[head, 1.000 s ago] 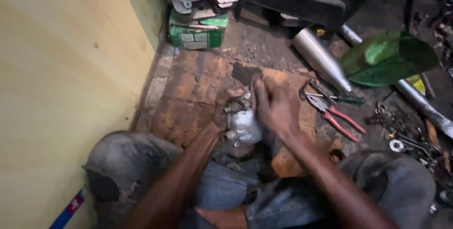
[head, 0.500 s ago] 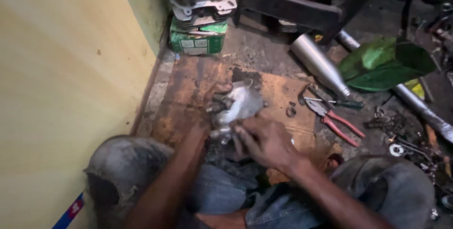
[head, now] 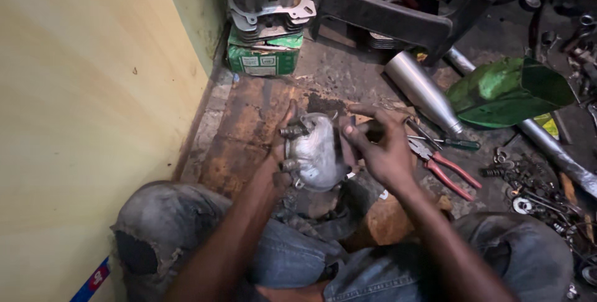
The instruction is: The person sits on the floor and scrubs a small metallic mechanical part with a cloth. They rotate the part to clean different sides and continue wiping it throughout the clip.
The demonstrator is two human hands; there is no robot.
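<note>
Metal casting (head: 314,153) gripped by left hand (head: 281,146) fingers; right hand (head: 382,146) fingers curled against its edge.

I see a grimy concrete floor (head: 348,65) carrying a stained cardboard sheet (head: 249,121), red-handled pliers (head: 444,165), a screwdriver (head: 457,144), a chrome pipe (head: 423,93), a green box (head: 261,59) and scattered washers (head: 528,184).

Yellow wall (head: 93,90) left; grimy concrete floor (head: 348,59); dim light.

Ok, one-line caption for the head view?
Left hand grips a grey metal part; right hand at its side, pliers nearby.
</note>
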